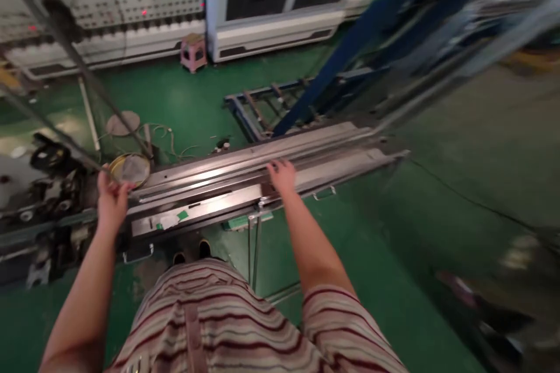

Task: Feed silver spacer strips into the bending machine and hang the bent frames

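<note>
Two bare arms reach forward from a striped shirt [227, 320] toward a long metal rail [245, 178] that runs across the head view, slanting up to the right. The left hand [110, 198] is at the rail's left end, fingers curled loosely near a thin dark rod [79, 64] that slants up to the top left; blur hides whether it grips anything. Just beside it lies a round yellow-rimmed disc [129, 169]. The right hand [282, 176] rests palm down on the rail's middle, fingers spread flat, holding nothing. A white label and green tape [172, 220] sit on the rail's near strip. Dark machinery [48, 186] stands at the left end. The floor [184, 99] is green. A pink stool [193, 51] stands far back by a white machine [271, 23]. A blue frame [350, 46] rises at the right, blurred.
</note>
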Motion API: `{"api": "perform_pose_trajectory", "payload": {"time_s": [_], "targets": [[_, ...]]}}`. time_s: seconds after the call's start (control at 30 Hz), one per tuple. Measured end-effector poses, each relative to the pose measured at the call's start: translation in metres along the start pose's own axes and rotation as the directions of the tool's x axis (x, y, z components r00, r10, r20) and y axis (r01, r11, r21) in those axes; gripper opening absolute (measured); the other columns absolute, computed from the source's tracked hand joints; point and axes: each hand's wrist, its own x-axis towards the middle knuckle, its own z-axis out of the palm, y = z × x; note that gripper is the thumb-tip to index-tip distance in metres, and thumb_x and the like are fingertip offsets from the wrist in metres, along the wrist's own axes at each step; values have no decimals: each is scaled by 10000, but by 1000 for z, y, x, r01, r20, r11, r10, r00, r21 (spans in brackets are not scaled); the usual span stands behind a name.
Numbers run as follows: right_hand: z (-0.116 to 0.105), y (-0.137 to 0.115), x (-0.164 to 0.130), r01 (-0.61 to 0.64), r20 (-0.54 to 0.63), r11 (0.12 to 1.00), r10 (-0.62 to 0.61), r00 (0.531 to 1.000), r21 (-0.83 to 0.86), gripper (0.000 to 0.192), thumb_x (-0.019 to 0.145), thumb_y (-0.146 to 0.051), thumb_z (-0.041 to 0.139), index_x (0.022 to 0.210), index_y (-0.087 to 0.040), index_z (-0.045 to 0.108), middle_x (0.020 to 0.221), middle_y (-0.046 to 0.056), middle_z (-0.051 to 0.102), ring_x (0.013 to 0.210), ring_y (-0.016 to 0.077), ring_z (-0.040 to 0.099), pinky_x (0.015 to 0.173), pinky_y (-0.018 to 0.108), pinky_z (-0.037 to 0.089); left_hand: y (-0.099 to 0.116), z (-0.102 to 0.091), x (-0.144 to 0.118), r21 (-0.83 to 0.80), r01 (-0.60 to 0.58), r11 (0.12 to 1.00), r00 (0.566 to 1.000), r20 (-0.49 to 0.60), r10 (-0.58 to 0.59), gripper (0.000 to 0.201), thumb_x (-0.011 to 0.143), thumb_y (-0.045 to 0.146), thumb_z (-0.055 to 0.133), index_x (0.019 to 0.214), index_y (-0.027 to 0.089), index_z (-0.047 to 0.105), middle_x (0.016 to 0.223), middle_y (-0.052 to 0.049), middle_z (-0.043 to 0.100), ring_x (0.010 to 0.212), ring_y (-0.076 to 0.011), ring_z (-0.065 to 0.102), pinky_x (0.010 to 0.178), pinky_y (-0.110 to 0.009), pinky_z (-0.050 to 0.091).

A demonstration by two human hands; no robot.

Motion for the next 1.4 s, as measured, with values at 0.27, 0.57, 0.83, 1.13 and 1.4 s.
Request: {"api": "perform_pose_trajectory", "payload": {"time_s": [0.27, 0.57, 0.83, 1.13, 1.4], "targets": [[12, 66, 33, -98, 49, 946, 118, 992, -309, 541, 995, -443, 364, 1282, -73, 636, 1387, 259, 562, 1317, 375, 469, 991, 519, 407, -2, 86, -5, -186, 76, 980, 997, 28, -72, 689, 984, 443, 512, 1545, 189, 205, 995, -102, 682, 948, -208, 720, 844, -321, 570], [26, 21, 19, 95, 182, 873, -7, 983, -478, 517, 998, -416, 362, 1001, -82, 757, 1029, 216, 720, 1033, 323, 622, 1007, 526, 321, -42, 44, -28, -153, 150, 977, 985, -57, -161, 616, 1006, 367, 476, 1537, 186, 222, 1126, -146, 693, 1019, -207, 709, 924, -333, 552], [68, -94, -42, 252, 261, 787, -120, 958, -562, 610, 993, -507, 349, 920, -67, 765, 912, 184, 736, 837, 295, 645, 1053, 514, 262, -123, -72, -37, -72, 169, 983, 977, -116, -177, 589, 1005, 311, 477, 1537, 205, 248, 979, -90, 709, 957, -190, 720, 858, -308, 563], [119, -244, -106, 217, 290, 773, -45, 956, -596, 635, 984, -543, 367, 1005, -54, 771, 962, 197, 746, 885, 317, 684, 1121, 497, 196, -229, -199, -40, -65, 172, 983, 975, -128, -179, 598, 999, 312, 481, 1542, 213, 250, 1013, -102, 724, 982, -212, 720, 884, -342, 561], [151, -366, -170, 292, 274, 762, -156, 949, -578, 747, 976, -592, 314, 941, 1, 769, 876, 221, 738, 829, 311, 690, 1128, 509, 199, -297, -310, -43, -94, 174, 980, 961, -199, -190, 598, 987, 358, 502, 1509, 174, 276, 994, -108, 707, 964, -201, 725, 880, -325, 568]]}}
